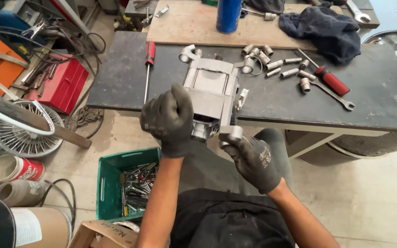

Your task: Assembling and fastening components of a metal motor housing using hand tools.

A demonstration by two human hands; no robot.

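Gripping the grey motor (210,94) at its near end, the left hand (167,120) and right hand (252,158) point it toward 12 o'clock on the desk (382,92).

Dark knit gloves both hands; forearms bare; black apron, grey trousers.

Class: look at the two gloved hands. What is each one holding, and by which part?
Both grip the grey motor at its near end: the left hand wraps its left side, the right hand pinches a small lug at its lower right corner.
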